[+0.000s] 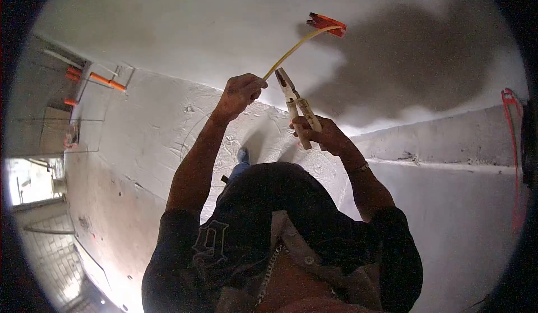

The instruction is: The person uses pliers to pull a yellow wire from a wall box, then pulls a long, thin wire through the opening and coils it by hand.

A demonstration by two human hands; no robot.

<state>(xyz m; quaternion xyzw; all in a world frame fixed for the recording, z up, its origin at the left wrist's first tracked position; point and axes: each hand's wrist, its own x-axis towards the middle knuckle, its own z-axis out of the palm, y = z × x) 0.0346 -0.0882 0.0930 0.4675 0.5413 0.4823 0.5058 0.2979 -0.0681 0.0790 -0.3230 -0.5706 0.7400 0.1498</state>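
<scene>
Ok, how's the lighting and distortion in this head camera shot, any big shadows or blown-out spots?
Head view: strong fisheye, black corners and bent wall edges. A large dark shadow falls on the pale wall beyond the orange conduit end. The bright opening at far left is blown out. The left hand, right hand and pliers are fairly sharp.

Site type: building under construction, interior room at rough-finish stage. Evidence: bare grey plastered wall (168,27) and unpainted ceiling surface (157,133); orange conduit stubs (107,81) projecting from an unfinished wall at the left edge; orange conduit end (327,23) with a yellow wire (297,46) emerging from the plaster; red cable (513,145) hanging at the right edge; open doorway (28,181) showing bare tiled floor.
</scene>
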